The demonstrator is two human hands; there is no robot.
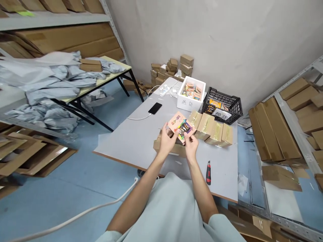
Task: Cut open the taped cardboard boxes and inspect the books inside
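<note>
Between my two hands I hold a flat, pink printed packet [181, 125] with a colourful picture on its front. My left hand [167, 138] grips its left edge, thumb on the front. On the lower right part of the packet, my right hand [191, 144] pinches with thumb and fingers. Just below the hands, an open cardboard box [174, 148] rests on the table, its inside mostly hidden by them. Several taped cardboard boxes [205, 126] stand close together to the right of the packet.
On the grey table [136, 141] lie a black phone [155, 108] and a red-black box cutter [208, 173]. A white foam box [186, 103] and a black plastic crate [236, 106] hold printed packets. Bagged parcels [58, 77] cover another table at left. A white cable [101, 205] crosses the left side.
</note>
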